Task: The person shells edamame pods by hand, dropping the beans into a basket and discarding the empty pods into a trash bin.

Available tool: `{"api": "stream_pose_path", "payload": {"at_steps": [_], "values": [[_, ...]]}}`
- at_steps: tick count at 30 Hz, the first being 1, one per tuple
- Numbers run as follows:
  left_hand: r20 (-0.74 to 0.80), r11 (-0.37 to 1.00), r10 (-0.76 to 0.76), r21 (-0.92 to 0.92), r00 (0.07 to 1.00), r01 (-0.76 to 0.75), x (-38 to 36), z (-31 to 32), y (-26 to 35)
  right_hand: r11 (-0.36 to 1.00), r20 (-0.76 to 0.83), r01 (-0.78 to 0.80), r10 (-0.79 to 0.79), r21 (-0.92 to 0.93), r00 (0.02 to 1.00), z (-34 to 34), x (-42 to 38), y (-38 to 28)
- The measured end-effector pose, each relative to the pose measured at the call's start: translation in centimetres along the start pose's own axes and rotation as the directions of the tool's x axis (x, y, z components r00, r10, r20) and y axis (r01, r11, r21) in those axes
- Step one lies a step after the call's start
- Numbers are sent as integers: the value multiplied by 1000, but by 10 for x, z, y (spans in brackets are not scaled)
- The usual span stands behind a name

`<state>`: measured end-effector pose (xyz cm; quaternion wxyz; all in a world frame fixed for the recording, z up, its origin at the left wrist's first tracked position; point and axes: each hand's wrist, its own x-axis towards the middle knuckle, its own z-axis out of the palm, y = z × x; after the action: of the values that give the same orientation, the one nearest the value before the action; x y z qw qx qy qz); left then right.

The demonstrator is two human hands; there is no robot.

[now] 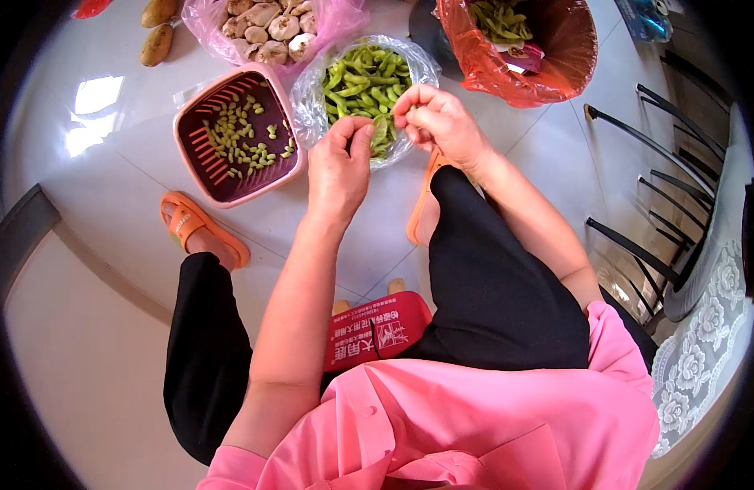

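Note:
Over a plastic-lined bowl (430, 61) heaped with green edamame pods (364, 77), both hands are close together. My left hand (340, 175) is closed in a pinch, thumb against forefinger, on an edamame pod (380, 132) at its fingertips. A little to the right, my right hand (444, 122) is also closed, its fingertips near that pod; whether it grips anything is too small to make out. Left of the bowl stands a pink-rimmed basket (181, 135) with shelled green beans (230, 126) scattered over its dark bottom.
Behind the basket lies a pink bag (205, 28) of garlic bulbs (283, 27), with potatoes (156, 45) to its left. A red-bag-lined bin (573, 61) holding pods stands back right. Black metal legs (650, 147) line the right side. Orange slippers (199, 224) are on my feet.

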<state>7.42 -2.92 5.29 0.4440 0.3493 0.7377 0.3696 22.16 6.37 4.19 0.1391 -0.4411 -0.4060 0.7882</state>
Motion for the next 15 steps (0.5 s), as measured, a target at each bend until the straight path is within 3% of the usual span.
{"api": "stream_pose_path", "payload": {"at_steps": [2,4,5,6,7,8,9,15], "values": [[-9,1000,-21,-22,1000,21,1,1,-5,1000,3,1,-1,31,1000,-1,-3,-3],[-16,998,-42,-45,999,41,1,1,-6,974,1,112,-114,-198,993,16,-7,-6],[-5,996,-48,-75,999,47,0,2,-6,881,72,296,-290,-369,954,19,-3,5],[6,993,-53,-104,999,54,0,2,-5,881,71,296,-291,-370,954,20,-5,1],[7,993,-53,-104,999,53,0,1,-4,807,123,272,-244,-525,962,22,-6,-5],[37,968,-97,-228,995,103,0,1,-2,705,167,251,-188,-663,968,23,-7,-9],[72,925,-137,-347,988,153,0,0,-1,689,184,258,-181,-678,966,22,-5,-10],[151,888,-138,-420,979,190,0,-6,3,560,288,386,-258,-734,922,21,-8,-10]]}}
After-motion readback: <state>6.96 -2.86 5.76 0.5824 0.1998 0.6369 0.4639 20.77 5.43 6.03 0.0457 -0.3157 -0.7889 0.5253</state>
